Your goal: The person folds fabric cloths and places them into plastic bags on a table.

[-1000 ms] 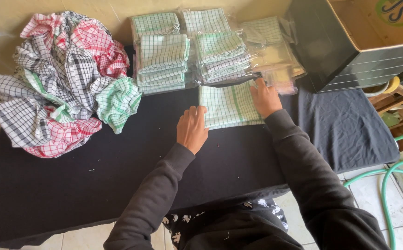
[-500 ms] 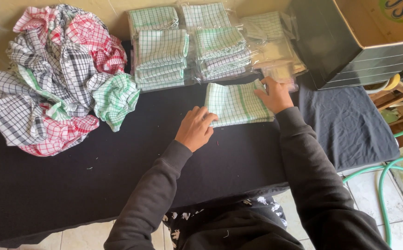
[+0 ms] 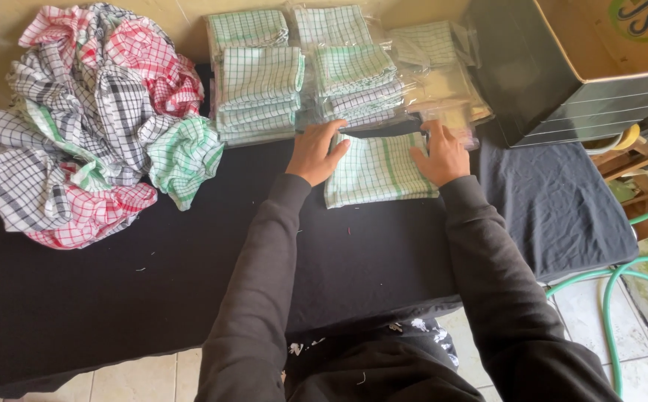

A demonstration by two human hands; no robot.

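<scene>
Looking down my own dark sleeves, I've got both hands out over the black tabletop [image 3: 115, 298]. Between them lies the folded green-checked cloth [image 3: 380, 171], flat, its long axis running left to right, straight across my reach. My left hand [image 3: 315, 151] sits on its near-left corner, fingers spread and pressing down, nothing pinched that I can make out. My right hand [image 3: 441, 154] rests on the right edge, palm down, fingers pointing toward the far side. So the grip on each side is a flat, open press, not a closed hold, with the cloth trapped under both palms. Each hand is touching its own end, neither nearer than the other.

Just beyond the cloth's far edge come the stacks of folded cloths in clear bags [image 3: 309, 74], close to my fingertips. Off to the far left, well apart, sits the loose heap of checked cloths [image 3: 85, 119]; to the far right, a dark box [image 3: 554, 74].
</scene>
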